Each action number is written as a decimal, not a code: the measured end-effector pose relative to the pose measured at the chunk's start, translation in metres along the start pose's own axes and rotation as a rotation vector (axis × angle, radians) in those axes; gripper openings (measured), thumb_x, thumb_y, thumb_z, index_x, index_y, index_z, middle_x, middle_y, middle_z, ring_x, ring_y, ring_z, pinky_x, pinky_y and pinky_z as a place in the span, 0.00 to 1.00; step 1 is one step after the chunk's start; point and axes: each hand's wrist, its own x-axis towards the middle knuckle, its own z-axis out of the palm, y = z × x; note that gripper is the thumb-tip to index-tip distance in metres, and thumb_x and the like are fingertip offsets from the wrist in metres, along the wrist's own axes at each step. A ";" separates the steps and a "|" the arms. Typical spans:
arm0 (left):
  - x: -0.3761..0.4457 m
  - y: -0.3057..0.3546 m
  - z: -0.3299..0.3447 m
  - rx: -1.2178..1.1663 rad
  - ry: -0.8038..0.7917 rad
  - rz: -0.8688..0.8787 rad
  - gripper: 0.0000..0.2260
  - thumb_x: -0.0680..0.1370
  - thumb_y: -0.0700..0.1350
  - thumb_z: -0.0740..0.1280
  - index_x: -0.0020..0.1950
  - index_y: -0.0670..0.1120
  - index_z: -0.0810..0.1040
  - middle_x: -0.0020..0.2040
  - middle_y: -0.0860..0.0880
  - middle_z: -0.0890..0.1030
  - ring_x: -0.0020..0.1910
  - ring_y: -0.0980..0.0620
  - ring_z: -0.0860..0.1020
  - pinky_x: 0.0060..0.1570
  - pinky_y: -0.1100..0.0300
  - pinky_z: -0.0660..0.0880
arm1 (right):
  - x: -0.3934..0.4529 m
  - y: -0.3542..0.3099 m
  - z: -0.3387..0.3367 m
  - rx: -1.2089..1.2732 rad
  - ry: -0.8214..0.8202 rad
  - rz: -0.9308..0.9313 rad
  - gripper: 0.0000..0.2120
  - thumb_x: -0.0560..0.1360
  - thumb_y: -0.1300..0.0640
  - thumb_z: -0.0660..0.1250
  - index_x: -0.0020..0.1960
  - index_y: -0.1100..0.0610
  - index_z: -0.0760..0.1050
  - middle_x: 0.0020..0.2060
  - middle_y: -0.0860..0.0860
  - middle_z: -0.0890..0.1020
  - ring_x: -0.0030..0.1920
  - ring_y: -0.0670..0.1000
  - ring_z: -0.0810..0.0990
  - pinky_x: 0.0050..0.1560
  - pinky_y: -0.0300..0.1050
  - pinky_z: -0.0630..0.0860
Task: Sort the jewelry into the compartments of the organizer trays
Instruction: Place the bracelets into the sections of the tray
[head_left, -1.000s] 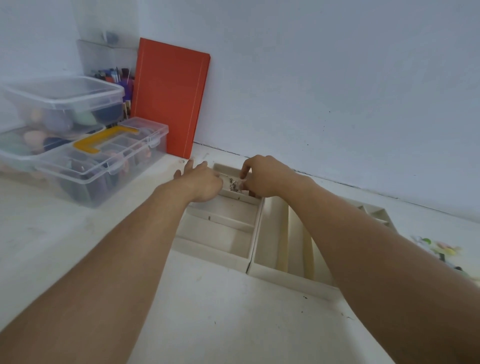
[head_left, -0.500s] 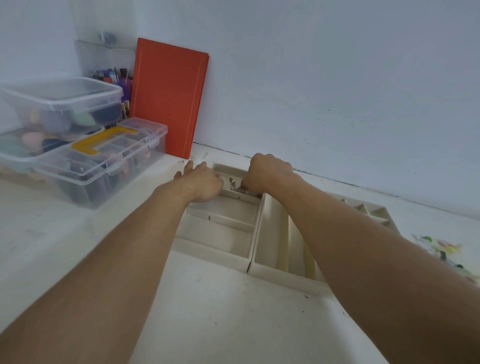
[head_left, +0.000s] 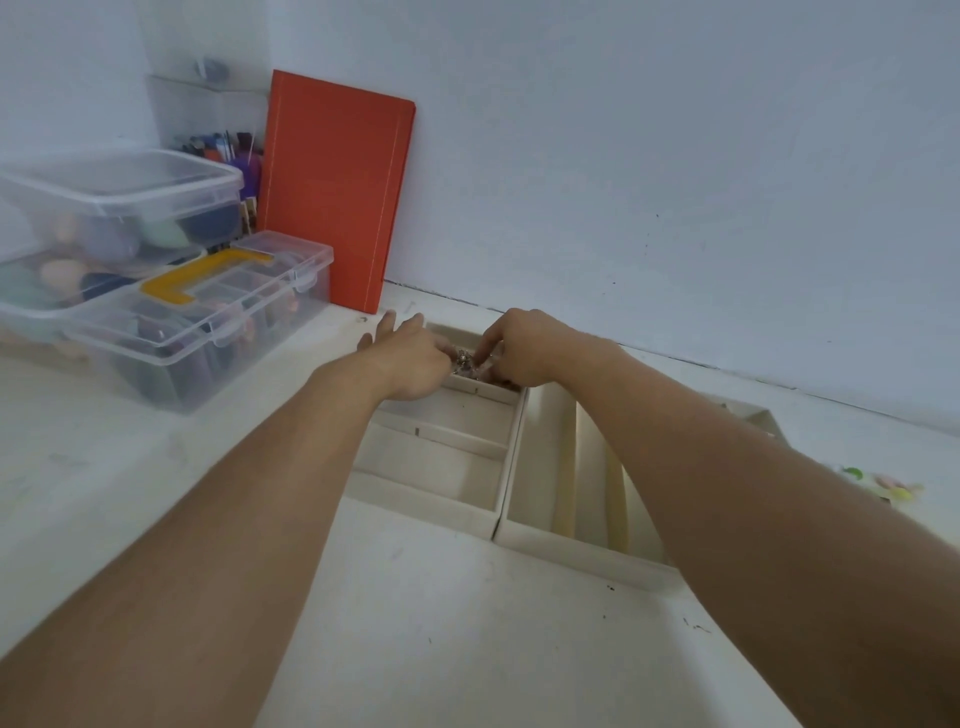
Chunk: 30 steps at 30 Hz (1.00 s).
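Both hands meet over the far compartment of the left organizer tray, and the grip of each closes in on a small tangle of silvery jewelry between them. Her or his right hand has its fingers curled down onto the tangle, pinching at it from the right. On the other side the left hand touches the same cluster with thumb and forefinger, while its remaining fingers stretch out flat toward the wall; whether that grip truly pinches the metal I cannot tell, since the knuckles hide the fingertips. What sort of pieces make up the tangle is too small and blurred to say.

That tray is cream-coloured, split by cross dividers into several compartments, and the nearer ones show only bare floor. Just beside it, touching along one wall, sits a second organizer tray with long narrow lanes running away from the viewer; the right forearm crosses above it.

Both trays stand on a white desk against a pale wall. To the left are stacked clear plastic boxes, one with a yellow handle, and an orange folder leaning upright on the wall. A few small coloured bits lie at the far right.
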 end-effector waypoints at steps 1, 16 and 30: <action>0.000 0.000 0.000 -0.001 0.001 0.001 0.19 0.84 0.51 0.54 0.72 0.65 0.70 0.83 0.51 0.47 0.80 0.44 0.38 0.78 0.44 0.41 | -0.001 0.001 -0.001 -0.007 -0.005 -0.003 0.07 0.73 0.53 0.74 0.48 0.41 0.80 0.36 0.45 0.79 0.48 0.50 0.80 0.51 0.44 0.79; -0.001 0.006 -0.001 -0.004 0.006 0.013 0.19 0.82 0.47 0.57 0.72 0.60 0.72 0.83 0.50 0.45 0.80 0.45 0.37 0.78 0.43 0.41 | 0.001 0.005 0.001 -0.018 0.023 0.012 0.14 0.73 0.54 0.73 0.58 0.46 0.82 0.47 0.47 0.80 0.52 0.52 0.80 0.56 0.48 0.80; -0.003 0.014 0.000 0.049 0.155 0.022 0.19 0.82 0.50 0.59 0.73 0.54 0.68 0.83 0.48 0.46 0.81 0.45 0.40 0.78 0.43 0.43 | -0.058 0.048 -0.038 0.160 0.224 0.006 0.06 0.76 0.54 0.70 0.49 0.43 0.81 0.47 0.47 0.82 0.44 0.46 0.79 0.53 0.48 0.80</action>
